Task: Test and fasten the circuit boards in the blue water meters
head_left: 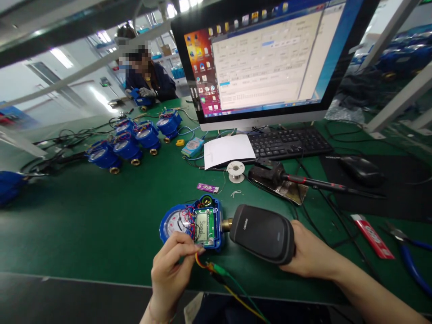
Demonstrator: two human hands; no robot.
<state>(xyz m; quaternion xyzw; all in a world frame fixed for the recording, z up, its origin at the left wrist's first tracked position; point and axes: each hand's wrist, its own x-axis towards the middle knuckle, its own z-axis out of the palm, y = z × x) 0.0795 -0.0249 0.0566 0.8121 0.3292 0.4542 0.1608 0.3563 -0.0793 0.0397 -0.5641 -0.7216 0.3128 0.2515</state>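
An opened blue water meter [194, 222] lies on the green bench, its small LCD board and red wires exposed. My left hand [170, 265] is closed in a pinch on a red and yellow clip lead [205, 265] at the meter's near edge; green and yellow wires trail from it toward me. My right hand [308, 252] is wrapped round a black handheld scanner [261, 231], whose front end sits just right of the meter's brass fitting.
A monitor [266, 58], keyboard [288, 141] and mouse [361, 168] stand behind. A soldering iron [303, 180], solder spool [235, 170], white paper [227, 150] and blue pliers [410, 258] lie around. Several blue meters [131, 144] sit far left, near a seated person [148, 81].
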